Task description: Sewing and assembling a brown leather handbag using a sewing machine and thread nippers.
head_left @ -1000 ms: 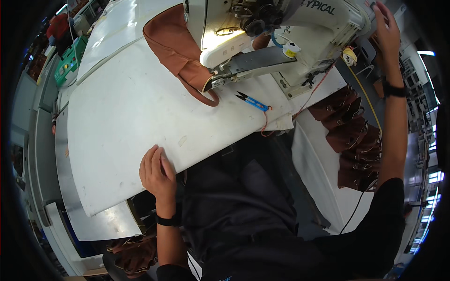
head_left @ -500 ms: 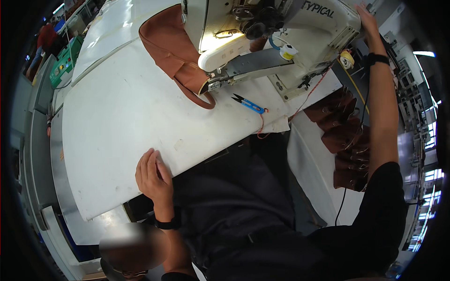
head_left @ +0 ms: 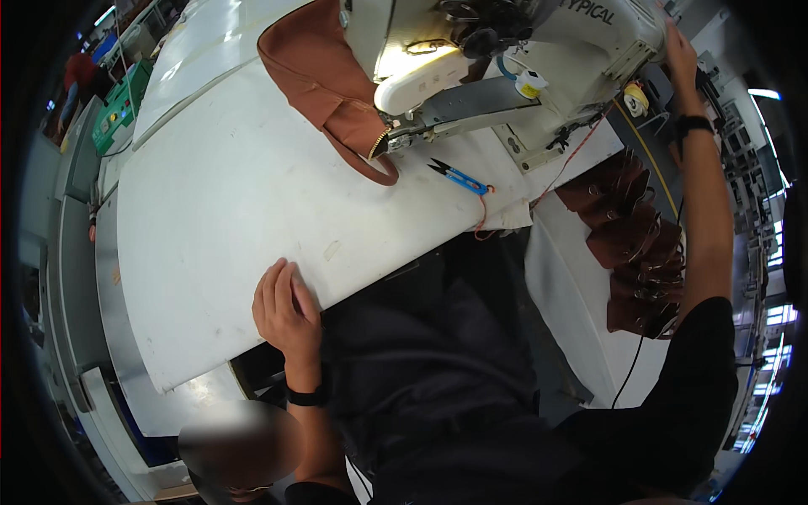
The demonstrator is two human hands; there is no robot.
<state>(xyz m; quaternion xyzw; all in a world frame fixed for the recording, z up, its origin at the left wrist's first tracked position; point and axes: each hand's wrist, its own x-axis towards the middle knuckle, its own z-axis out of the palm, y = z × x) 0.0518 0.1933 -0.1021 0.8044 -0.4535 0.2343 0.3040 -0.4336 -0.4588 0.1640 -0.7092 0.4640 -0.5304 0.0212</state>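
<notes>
My left hand [head_left: 287, 307] rests on the near edge of the white worktable [head_left: 219, 185], its fingers stretched out and holding nothing. Far right, my right hand [head_left: 683, 59] is up against the end of a sewing machine [head_left: 581, 50]; its fingertips are mostly hidden, so their grip cannot be made out. A brown leather bag piece [head_left: 316, 71] with a zipper and a strap loop sits at the machine's lit sewing head and narrow arm. Blue thread snips [head_left: 459, 178] with dark blades lie on the table in front of the machine, a red cord tied to them.
Several dark brown leather pieces [head_left: 627, 240] with metal rings hang over a white surface [head_left: 572, 278] to the right. A green box [head_left: 118, 114] stands at the far left. Another person's blurred head [head_left: 240, 450] is at the lower left, and someone in red [head_left: 80, 71] is farther back.
The whole view has shifted slightly, moving the machine, bag piece and snips a little right and up in the picture. Both hands keep their places on the table edge and machine end.
</notes>
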